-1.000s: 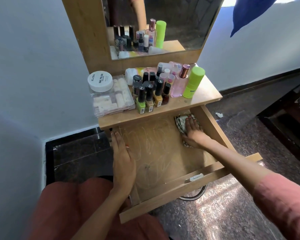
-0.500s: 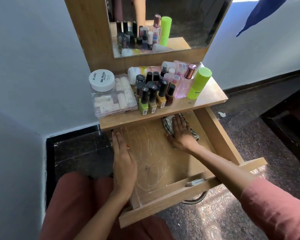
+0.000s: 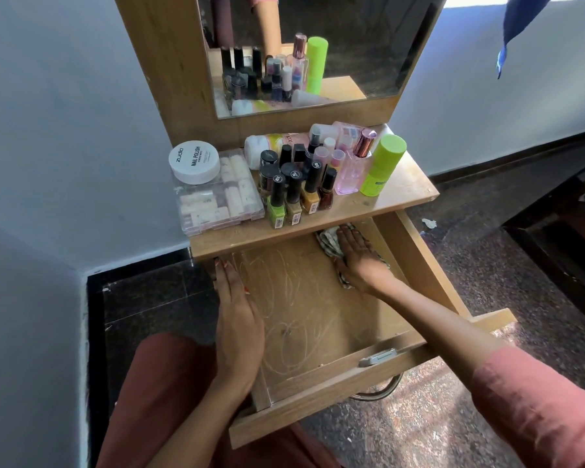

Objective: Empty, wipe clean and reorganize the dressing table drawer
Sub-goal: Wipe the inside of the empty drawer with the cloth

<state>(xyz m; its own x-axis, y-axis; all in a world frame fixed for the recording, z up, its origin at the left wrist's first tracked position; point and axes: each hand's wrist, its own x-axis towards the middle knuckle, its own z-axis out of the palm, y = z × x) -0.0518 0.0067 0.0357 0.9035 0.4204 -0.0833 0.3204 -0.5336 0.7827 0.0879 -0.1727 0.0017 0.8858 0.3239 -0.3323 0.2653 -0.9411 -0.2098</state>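
The wooden drawer [image 3: 416, 265] of the dressing table is pulled out, and its scratched bottom holds only a cloth. My right hand [image 3: 357, 260] presses flat on that patterned cloth [image 3: 328, 243] at the drawer's back right, under the tabletop's edge. My left hand [image 3: 238, 319] lies flat along the drawer's left side wall, fingers pointing to the back. The drawer's contents stand on the tabletop [image 3: 402, 187]: several nail polish bottles [image 3: 294, 194], a pink perfume bottle [image 3: 352, 170], a green bottle [image 3: 382, 167] and a clear plastic box [image 3: 217, 197] with a white jar [image 3: 195, 162] on it.
A mirror [image 3: 318, 49] rises behind the tabletop. A blue-grey wall stands to the left and behind. Dark speckled floor [image 3: 470, 251] spreads to the right, with a scrap of paper [image 3: 429, 223] on it. My orange-clad knees [image 3: 169, 383] sit below the drawer front.
My right hand slid the cloth along the drawer's back from the right corner toward the middle and part of the way back to the right. The left hand stayed on the left wall.
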